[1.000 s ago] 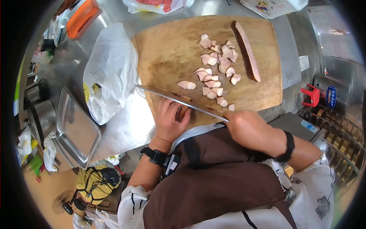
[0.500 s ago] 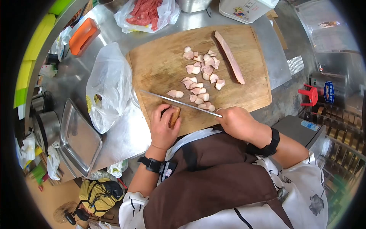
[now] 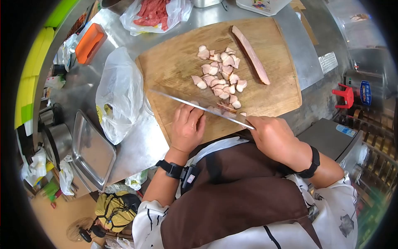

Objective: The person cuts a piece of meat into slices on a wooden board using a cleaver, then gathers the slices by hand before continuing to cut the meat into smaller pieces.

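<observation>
My right hand (image 3: 275, 137) grips the handle of a long knife (image 3: 199, 106), whose blade lies across the near part of a wooden cutting board (image 3: 174, 66). My left hand (image 3: 187, 128) presses flat on the board just behind the blade, covering a piece of meat that is hidden under the fingers. Several cut meat chunks (image 3: 219, 74) lie in a loose pile beyond the blade. One long uncut strip of meat (image 3: 251, 54) rests at the board's far right.
A crumpled clear plastic bag (image 3: 118, 91) lies left of the board on the steel counter (image 3: 137, 143). A metal tray (image 3: 92, 150) sits at the counter's left edge. A bag of red meat (image 3: 155, 12) and an orange container (image 3: 90, 41) stand farther back.
The knife blade has shifted closer to the pile of chunks. My left hand now lies flatter and hides the brown piece it held.
</observation>
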Demonstrator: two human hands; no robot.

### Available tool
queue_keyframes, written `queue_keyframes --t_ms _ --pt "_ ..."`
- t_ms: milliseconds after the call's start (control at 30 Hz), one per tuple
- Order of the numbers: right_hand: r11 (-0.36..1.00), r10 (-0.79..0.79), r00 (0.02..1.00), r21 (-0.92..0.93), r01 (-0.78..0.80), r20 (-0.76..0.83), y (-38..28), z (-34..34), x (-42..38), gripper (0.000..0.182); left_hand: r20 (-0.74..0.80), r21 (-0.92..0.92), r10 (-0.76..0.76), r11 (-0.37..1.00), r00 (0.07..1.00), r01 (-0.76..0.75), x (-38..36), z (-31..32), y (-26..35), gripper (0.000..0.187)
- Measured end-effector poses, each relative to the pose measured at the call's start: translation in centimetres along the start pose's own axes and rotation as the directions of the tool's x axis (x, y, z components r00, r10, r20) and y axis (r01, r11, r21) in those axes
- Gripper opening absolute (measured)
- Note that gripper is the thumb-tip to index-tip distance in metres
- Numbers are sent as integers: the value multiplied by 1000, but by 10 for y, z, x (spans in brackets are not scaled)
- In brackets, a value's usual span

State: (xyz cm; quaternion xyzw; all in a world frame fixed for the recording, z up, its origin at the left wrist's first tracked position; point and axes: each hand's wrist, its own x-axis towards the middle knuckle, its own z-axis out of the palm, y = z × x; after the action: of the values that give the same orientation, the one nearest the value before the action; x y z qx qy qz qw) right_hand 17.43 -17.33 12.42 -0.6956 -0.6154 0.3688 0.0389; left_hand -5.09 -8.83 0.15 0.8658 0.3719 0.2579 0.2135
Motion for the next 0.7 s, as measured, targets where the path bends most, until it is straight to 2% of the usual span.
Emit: queue_keyframes --t_ms 100,200,300,400,600,700 --pt "998 -13 999 -53 15 40 1 1 -3 16 42 -28 -62 998 997 64 -1 -1 1 21" --pt "996 -31 998 -88 36 49 1 0 -2 15 6 -22 -10 1000 1000 10 -5 3 -6 21" --pt "995 -61 997 -77 64 38 0 -1 -1 14 6 -62 -20 998 1000 20 -4 4 -9 24" --pt "996 -47 994 -66 53 95 -4 -6 2 9 9 -96 -27 995 1000 28 -3 5 -13 26" --pt "993 -77 988 -75 88 135 -1 -5 15 10 21 -129 -26 991 999 29 -1 5 -18 31" --pt "992 -124 987 -25 127 103 -10 3 34 11 21 -134 -42 990 999 44 -1 5 -19 33"
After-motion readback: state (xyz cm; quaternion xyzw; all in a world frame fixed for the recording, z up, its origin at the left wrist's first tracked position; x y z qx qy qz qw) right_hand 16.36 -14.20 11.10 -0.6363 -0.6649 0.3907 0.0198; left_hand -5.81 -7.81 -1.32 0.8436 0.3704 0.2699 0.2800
